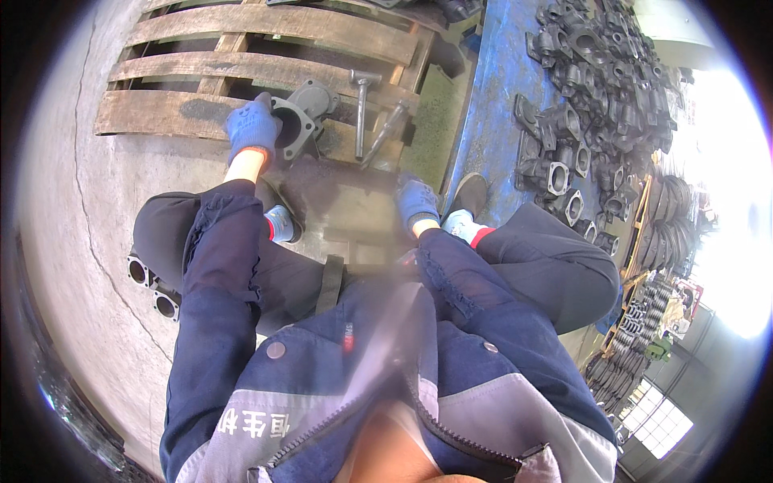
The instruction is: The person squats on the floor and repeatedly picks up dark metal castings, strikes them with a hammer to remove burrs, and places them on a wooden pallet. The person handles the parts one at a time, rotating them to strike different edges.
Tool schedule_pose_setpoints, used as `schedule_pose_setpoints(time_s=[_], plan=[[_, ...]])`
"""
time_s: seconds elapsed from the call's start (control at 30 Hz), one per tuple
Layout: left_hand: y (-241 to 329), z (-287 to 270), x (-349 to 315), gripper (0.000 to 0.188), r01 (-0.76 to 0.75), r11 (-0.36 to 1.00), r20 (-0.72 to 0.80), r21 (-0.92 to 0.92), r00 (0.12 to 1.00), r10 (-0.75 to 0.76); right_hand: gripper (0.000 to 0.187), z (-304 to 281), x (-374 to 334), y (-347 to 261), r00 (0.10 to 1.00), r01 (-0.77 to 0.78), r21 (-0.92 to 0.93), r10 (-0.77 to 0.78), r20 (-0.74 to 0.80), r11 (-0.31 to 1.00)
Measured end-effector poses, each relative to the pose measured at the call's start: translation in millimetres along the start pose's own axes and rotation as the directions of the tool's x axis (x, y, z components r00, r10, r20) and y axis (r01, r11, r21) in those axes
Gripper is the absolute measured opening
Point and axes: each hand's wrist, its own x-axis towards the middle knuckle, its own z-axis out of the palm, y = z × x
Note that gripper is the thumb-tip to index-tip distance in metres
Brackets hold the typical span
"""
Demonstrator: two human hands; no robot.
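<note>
My left hand (pixel 254 129), in a blue knit glove with an orange cuff, grips the left side of a dark grey metal casting (pixel 312 103). The casting has a wide round bore and a flange with bolt holes, and rests at the near edge of a wooden pallet (pixel 169 105). My right hand (pixel 417 201), also gloved in blue, is low between my knees, beside my right shoe. Its fingers look curled; what they hold, if anything, is hidden. A hammer (pixel 361 113) and a metal rod (pixel 386 133) lie on the pallet right of the casting.
Many similar castings (pixel 572 121) are heaped on a blue surface (pixel 495 105) to the right. Two flanged castings (pixel 166 305) stand on the concrete floor (pixel 76 217) beside my left knee. My shoes flank a smeared patch of floor. Stacked dark parts (pixel 672 217) stand farther right.
</note>
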Motion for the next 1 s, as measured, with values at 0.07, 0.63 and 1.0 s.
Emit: schedule_pose_setpoints(time_s=[0.07,0.63,1.0], plan=[[0.5,-0.6,-0.4,0.036,0.005,1.0,0.001,-0.008,1.0,-0.005,0.026,0.5,2.5,-1.3,1.0,-0.015,0.003,0.015,0.017,1.0],[-0.4,-0.9,0.3,0.037,0.01,1.0,0.018,-0.019,1.0,-0.01,0.026,7.0,7.5,-9.3,0.987,-0.066,-0.015,0.067,0.143,0.998],[-2.0,1.1,-1.7,0.029,-0.013,0.997,-0.018,-0.079,1.0,0.011,0.034,-60.0,47.7,-68.3,0.943,-0.078,0.902,-0.261,0.205,0.424]])
